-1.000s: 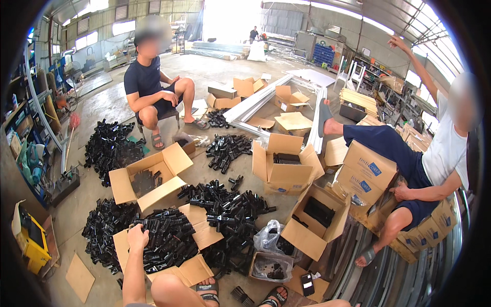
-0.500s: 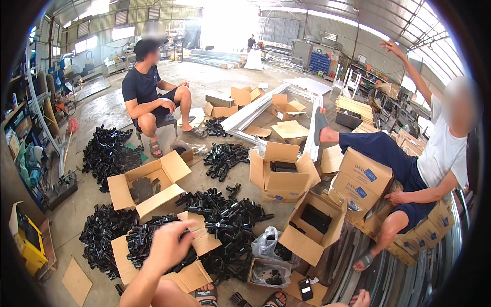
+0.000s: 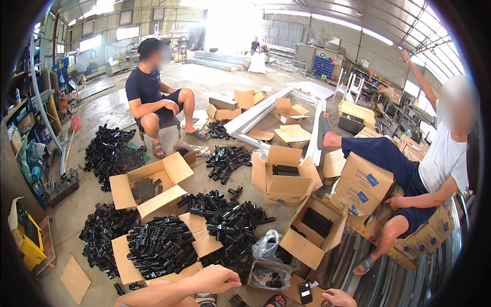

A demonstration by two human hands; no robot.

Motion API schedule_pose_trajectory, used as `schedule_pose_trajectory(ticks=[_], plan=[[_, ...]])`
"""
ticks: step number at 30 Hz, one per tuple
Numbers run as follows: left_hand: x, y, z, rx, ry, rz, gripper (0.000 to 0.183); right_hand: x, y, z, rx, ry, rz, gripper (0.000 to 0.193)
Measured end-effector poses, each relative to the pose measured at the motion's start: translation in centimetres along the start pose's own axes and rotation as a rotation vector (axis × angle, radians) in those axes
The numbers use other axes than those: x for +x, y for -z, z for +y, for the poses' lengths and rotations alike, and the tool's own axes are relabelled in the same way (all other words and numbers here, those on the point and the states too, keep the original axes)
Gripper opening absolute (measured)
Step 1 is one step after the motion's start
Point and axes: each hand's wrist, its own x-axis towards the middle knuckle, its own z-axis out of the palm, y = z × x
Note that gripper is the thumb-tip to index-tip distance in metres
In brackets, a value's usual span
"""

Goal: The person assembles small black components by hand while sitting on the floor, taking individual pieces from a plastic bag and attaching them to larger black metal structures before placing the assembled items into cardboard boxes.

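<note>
Left hand [image 3: 215,280] hangs loosely curled, gripping nothing, just short of the flattened carton [image 3: 153,245] heaped with black plastic fittings [image 3: 158,243]. Beyond it, loose piles [image 3: 230,217] cover the floor: plenty unsorted. Right hand [image 3: 335,298] sits at the lower edge beside a phone [image 3: 305,292]; grip unclear.

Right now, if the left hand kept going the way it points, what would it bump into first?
Probably the small open box of black parts just right of the left hand, though depth is hard to judge here.

Left hand [image 3: 214,280] low, fingers loosely curled, right hand [image 3: 337,298] at lower edge
</note>
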Motion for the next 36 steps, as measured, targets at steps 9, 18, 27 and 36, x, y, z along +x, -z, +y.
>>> schedule_pose_trajectory(ticks=[9, 18, 27, 36], plan=[[1.0, 1.6, 0.2, -0.094, 0.03, -0.008, 0.031, 1.7, 1.2, 2.8, 0.168, -0.096, 0.087, 0.028], [0.9, 2.8, 0.0, -0.179, 0.204, -0.065, 0.041, 0.2, 1.5, -2.1, 0.31, -0.192, 0.021, 0.029], [1.2, 2.3, 0.8, -0.358, 0.16, 0.145, 0.029, -2.6, -5.8, -13.8, -0.396, 0.24, 0.457, 0.033], [1.8, 0.8, 0.7, -0.034, 0.028, 0.167, 0.03, 6.6, -33.5, -11.5, -0.475, 0.054, 0.007, 0.049]])
